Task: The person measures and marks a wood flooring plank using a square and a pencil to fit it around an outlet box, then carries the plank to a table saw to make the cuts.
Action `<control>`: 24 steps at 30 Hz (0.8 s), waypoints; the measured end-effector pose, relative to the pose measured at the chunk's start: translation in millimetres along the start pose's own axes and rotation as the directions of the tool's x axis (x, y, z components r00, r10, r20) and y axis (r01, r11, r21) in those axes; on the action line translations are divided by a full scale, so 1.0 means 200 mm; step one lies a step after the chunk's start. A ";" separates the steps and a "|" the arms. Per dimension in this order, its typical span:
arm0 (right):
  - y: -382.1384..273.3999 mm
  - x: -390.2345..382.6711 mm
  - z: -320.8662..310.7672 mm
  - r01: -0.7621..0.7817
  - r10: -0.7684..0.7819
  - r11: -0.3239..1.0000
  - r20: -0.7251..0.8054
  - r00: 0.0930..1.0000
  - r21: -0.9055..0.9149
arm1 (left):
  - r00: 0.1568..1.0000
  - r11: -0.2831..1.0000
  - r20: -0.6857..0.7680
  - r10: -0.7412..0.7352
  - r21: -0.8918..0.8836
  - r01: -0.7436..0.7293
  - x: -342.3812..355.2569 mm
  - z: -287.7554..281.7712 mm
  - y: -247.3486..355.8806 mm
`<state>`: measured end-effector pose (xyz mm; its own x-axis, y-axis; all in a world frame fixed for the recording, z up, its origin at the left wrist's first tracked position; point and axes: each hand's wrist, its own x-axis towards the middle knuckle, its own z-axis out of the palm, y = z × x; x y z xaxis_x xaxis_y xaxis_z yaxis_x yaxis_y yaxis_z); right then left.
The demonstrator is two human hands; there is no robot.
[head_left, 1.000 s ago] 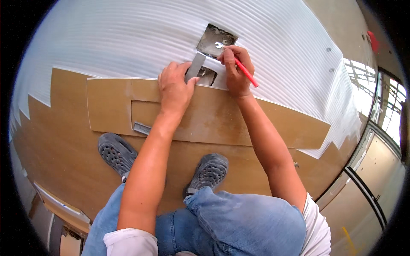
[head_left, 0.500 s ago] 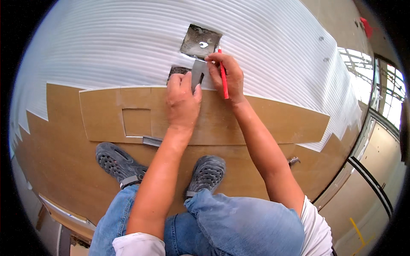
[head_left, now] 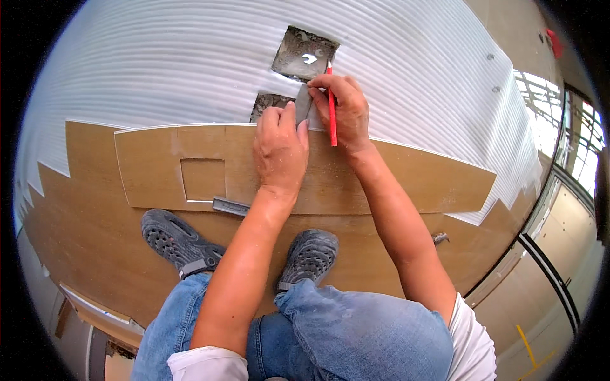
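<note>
My left hand (head_left: pixel 279 152) pinches a flat grey piece (head_left: pixel 303 105), held over a white ribbed sheet (head_left: pixel 178 70). My right hand (head_left: pixel 349 117) meets the far end of that piece with thumb and forefinger, and also holds a red pencil (head_left: pixel 332 114), its tip pointing away from me. Just beyond the hands, a square opening (head_left: pixel 295 56) in the sheet shows a rough grey surface. A smaller opening (head_left: pixel 268 101) lies left of the grey piece, partly covered by my left hand. Below both hands runs a brown strip of board (head_left: pixel 394 174) with a white edge.
The strip has a square cutout (head_left: pixel 203 180) at left. A dark grey bar-shaped tool (head_left: pixel 230 206) lies by its near edge, close to my shoes (head_left: pixel 309 257). A larger brown board (head_left: pixel 101 241) lies underneath. At right, a small dark metal object (head_left: pixel 440 239) rests near my forearm.
Both hands have shifted slightly to the right in the picture. The flat grey piece has turned, showing a narrower face, and my left fingers cover more of it. The pencil stays in my right hand.
</note>
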<state>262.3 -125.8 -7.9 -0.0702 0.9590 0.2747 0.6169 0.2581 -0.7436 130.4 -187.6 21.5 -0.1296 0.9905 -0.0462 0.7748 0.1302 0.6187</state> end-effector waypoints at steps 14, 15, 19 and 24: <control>0.02 0.01 0.01 0.034 -0.033 0.999 0.018 0.999 -0.022 | 0.997 0.997 -0.029 0.071 0.032 -0.070 0.01 0.02 -0.02; 0.02 0.00 0.02 0.038 -0.037 0.999 0.021 0.999 -0.014 | 0.997 0.997 -0.035 0.066 0.039 -0.064 0.01 0.02 -0.02; 0.03 -0.01 0.00 0.049 -0.050 0.999 0.036 0.998 0.011 | 0.997 0.998 -0.042 0.061 -0.005 -0.061 0.01 0.02 -0.05; 0.01 -0.05 -0.01 -0.145 0.164 0.960 -0.058 0.985 0.241 | 0.980 0.995 -0.170 0.099 -0.015 -0.103 -0.01 -0.07 -0.04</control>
<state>265.1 -134.3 -10.4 0.0771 0.9799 0.1840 0.4133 0.1365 -0.9003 116.5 -192.0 27.9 -0.1554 0.9765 0.1494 0.7745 0.0265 0.6320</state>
